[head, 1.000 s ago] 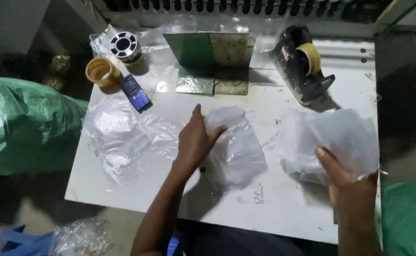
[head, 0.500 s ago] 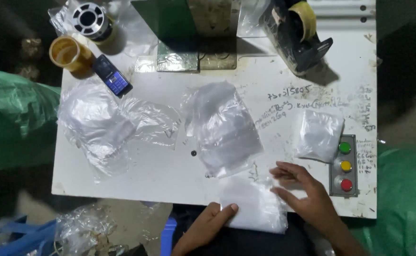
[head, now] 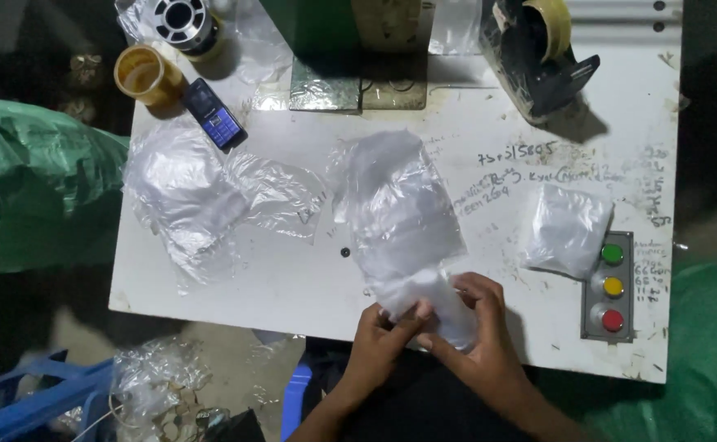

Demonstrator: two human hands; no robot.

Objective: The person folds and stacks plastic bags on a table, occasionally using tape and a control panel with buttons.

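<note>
Both my hands hold a small clear plastic bag [head: 432,299] at the near edge of the white table [head: 293,278]. My left hand [head: 384,329] pinches its lower left part and my right hand [head: 474,319] grips its right side. A stack of clear plastic bags [head: 399,205] lies just beyond the held bag, in the middle of the table. Another pile of clear bags [head: 203,200] lies to the left, and a small filled white packet [head: 567,229] rests to the right.
A three-button panel [head: 612,286] with green, yellow and red buttons sits at the right edge. At the back are a phone [head: 215,115], a yellow tape roll [head: 146,75], a black tape dispenser [head: 538,53] and a green machine [head: 334,33]. Green sacks [head: 31,188] flank the table.
My left hand came up from below the table edge and joined my right hand on the small bag, which now sits lifted between both hands. The view shifted slightly.
</note>
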